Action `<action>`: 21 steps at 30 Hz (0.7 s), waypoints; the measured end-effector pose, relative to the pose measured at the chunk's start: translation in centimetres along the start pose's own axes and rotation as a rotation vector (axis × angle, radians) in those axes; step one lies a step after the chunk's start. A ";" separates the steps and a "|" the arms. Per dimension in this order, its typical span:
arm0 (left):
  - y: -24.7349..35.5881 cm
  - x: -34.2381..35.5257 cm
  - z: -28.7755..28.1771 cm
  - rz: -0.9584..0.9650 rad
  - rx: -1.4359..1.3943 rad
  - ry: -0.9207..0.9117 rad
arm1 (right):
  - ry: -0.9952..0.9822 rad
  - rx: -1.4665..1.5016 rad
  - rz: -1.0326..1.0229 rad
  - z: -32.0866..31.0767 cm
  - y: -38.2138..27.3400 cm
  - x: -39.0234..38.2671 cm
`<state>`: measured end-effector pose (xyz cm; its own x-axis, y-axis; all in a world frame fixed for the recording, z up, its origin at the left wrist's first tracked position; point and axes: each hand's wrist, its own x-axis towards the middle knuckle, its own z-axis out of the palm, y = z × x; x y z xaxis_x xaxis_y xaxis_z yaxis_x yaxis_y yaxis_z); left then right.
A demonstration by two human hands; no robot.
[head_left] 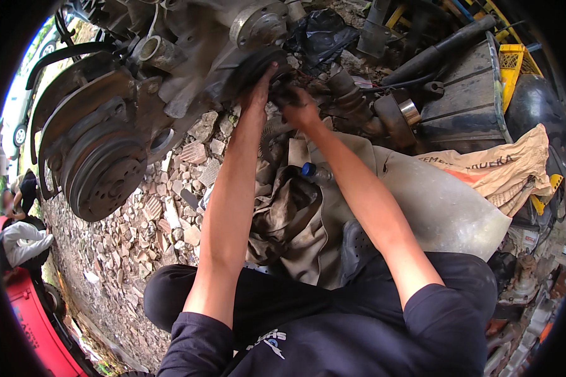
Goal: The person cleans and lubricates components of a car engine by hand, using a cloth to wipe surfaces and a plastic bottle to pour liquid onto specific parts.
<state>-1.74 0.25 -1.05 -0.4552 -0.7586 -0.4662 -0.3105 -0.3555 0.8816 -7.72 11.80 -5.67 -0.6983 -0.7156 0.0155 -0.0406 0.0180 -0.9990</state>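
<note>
Head view, dark part (248,70): 12 o'clock, blurry, can't call its long axis
Left hand (258,92): nearer one, right up against it, grip hard to tell
Right hand (302,112): roughly 4 o'clock from it, apart from the left, grip unclear too

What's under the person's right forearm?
A pale grey sheet spreads beneath it, with a blue-capped bottle showing at its left edge. Whatever lies directly behind the forearm is covered.
</note>
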 end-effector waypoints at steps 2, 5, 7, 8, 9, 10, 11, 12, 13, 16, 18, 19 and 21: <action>-0.7 0.3 0.4 0.031 -0.005 0.039 | -0.041 -0.167 0.001 -2.2 -0.1 1.9; -1.6 1.3 0.5 0.059 0.012 0.035 | 0.004 -0.151 -0.136 -2.9 -0.7 1.2; -2.6 3.4 -1.0 0.076 0.021 0.040 | 0.002 -0.271 -0.221 -1.0 -0.4 0.3; -2.7 3.7 -1.4 0.082 0.027 0.038 | 0.023 -0.320 -0.261 -0.9 -0.5 0.1; -3.2 3.8 -1.8 0.097 0.028 0.039 | 0.069 -0.338 -0.304 -1.8 -0.9 0.8; -3.5 4.0 -2.4 0.117 0.026 0.045 | 0.111 -0.355 -0.348 -2.0 -1.2 1.0; -3.6 3.3 -1.7 0.141 0.021 0.029 | 0.172 -0.430 -0.488 -1.7 -0.3 0.3; -3.2 2.4 -0.8 0.171 0.014 0.009 | 0.235 -0.507 -0.634 -0.7 1.0 -0.6; -2.8 1.4 0.0 0.200 0.006 -0.009 | 0.295 -0.586 -0.779 -0.5 2.2 -1.1; -1.6 -0.1 0.8 0.269 -0.007 -0.024 | 0.064 -0.325 -0.276 -2.7 3.7 2.2; -2.2 0.1 -1.6 0.248 0.001 0.031 | 0.160 -0.524 -0.416 -1.1 1.0 0.0; -2.2 0.0 -1.1 0.248 -0.022 -0.033 | 0.206 -0.597 -0.526 -0.1 1.9 -0.8; -1.9 -0.4 -1.4 0.249 -0.071 -0.122 | 0.068 -0.366 -0.607 1.0 0.1 -1.9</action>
<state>0.21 0.46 -2.43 -0.6083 -0.7578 -0.2361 -0.1191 -0.2070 0.9711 -5.67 12.51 -5.88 -0.5189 -0.6285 0.5795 -0.6658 -0.1280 -0.7350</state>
